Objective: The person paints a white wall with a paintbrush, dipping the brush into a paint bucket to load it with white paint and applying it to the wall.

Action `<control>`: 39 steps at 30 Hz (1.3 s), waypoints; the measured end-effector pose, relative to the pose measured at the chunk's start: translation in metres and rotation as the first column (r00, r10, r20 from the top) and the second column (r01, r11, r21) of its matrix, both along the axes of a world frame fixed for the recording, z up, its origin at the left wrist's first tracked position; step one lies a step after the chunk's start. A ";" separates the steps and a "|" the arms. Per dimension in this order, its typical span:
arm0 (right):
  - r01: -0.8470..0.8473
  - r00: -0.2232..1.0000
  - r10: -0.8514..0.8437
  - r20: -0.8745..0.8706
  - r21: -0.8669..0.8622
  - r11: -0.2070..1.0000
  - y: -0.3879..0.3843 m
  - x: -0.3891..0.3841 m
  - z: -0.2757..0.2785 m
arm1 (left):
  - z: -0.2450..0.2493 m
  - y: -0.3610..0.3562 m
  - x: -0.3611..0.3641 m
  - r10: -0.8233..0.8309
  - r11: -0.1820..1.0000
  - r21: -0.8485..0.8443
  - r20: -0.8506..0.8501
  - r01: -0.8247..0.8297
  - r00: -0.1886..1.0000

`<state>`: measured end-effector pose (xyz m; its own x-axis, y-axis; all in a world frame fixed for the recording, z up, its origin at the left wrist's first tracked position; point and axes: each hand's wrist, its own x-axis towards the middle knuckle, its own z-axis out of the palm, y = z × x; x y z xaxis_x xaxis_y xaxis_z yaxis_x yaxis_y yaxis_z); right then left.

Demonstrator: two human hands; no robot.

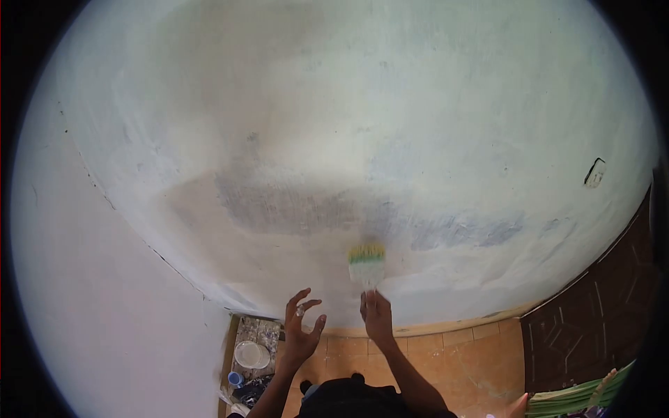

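My right hand (377,317) grips the handle of a wide paintbrush (366,263), bristles pointing up. The bristles are yellow and green, and the part below them is whitish. Behind the brush is a pale wall (446,132) with a long grey, streaky patch (460,228) across its lower middle. To the left, my left hand (302,331) is raised with fingers apart and curved, a ring on one finger. Nothing is in it.
At lower left, a paint-spattered surface (268,327) bears a white round container (251,354) and a blue-rimmed cup (235,380). A wall socket (594,173) sits at right, above a dark patterned door (592,313). Orange floor tiles (453,362) lie below, and green cloth (578,397) is at lower right.
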<state>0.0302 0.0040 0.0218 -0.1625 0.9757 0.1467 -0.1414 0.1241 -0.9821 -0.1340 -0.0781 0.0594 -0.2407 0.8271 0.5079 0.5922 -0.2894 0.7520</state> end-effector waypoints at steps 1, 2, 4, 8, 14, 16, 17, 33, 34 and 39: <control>-0.004 0.999 0.005 -0.034 0.024 1.000 0.007 -0.002 0.033 | 0.001 0.002 0.000 -0.003 1.000 0.005 0.007 0.003 1.000; -0.007 0.998 0.010 -0.069 0.050 0.999 0.016 -0.004 0.055 | 0.003 0.004 0.001 -0.008 1.000 0.012 0.013 0.007 1.000; -0.002 0.995 0.008 -0.099 0.057 0.998 0.036 -0.005 0.073 | 0.008 0.005 0.003 -0.007 1.000 0.009 0.008 0.007 1.000; 0.032 0.999 -0.031 -0.041 0.022 0.999 0.045 -0.005 0.031 | 0.006 0.001 0.005 0.004 1.000 -0.018 0.022 -0.003 1.000; -0.051 0.995 0.044 -0.090 -0.081 0.995 0.004 0.000 -0.002 | -0.005 -0.004 -0.005 0.031 0.999 -0.033 0.052 -0.029 0.998; -0.040 0.993 0.035 -0.113 -0.046 0.998 0.010 0.002 0.052 | -0.004 -0.004 -0.004 0.027 0.999 -0.041 0.056 -0.025 0.998; -0.032 0.992 0.030 -0.125 -0.020 0.999 0.019 0.001 0.072 | 0.000 -0.004 -0.002 0.023 0.999 -0.034 0.048 -0.021 0.999; 0.044 0.994 -0.039 -0.100 0.048 0.998 0.032 0.005 0.076 | 0.001 0.000 0.003 -0.007 1.000 -0.029 0.072 0.009 0.997; 0.042 0.993 -0.034 -0.115 0.071 0.997 0.042 0.004 0.078 | 0.002 -0.001 0.004 -0.008 1.000 -0.028 0.071 0.010 0.997; 0.060 0.998 -0.062 0.023 0.078 0.995 0.038 0.003 -0.021 | -0.002 -0.006 0.009 -0.017 0.999 -0.040 0.089 0.020 0.996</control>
